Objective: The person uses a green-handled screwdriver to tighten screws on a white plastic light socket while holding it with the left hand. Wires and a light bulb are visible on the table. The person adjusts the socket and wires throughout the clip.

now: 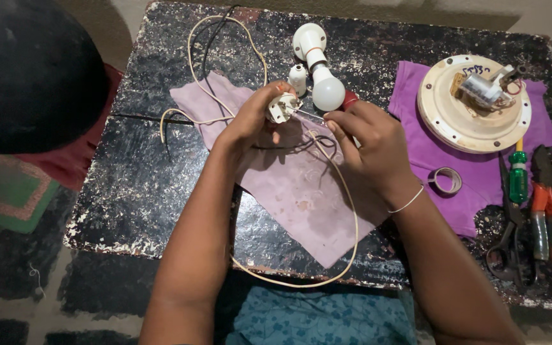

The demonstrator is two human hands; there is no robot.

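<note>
My left hand [250, 118] pinched the white plug [281, 107] steady; at three o'clock, my right hand [368, 144] gripped the red-handled screwdriver [349, 99] against it.

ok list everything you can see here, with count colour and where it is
table: 1, black and worn, under it all
pale pink cloth: 1, centre
purple cloth: 1, right
white plug part: 1, in left hand
screwdriver: 1, red handle, in right hand
cream cord: 1, looped across table
bulb in holder: 1, white, top centre
round cream plate: 1, on purple cloth
tape roll: 1, right of wrist
green screwdriver: 1, right edge
scissors: 1, dark, right
pliers: 1, orange grips, far right
left hand: 1
right hand: 1
</note>
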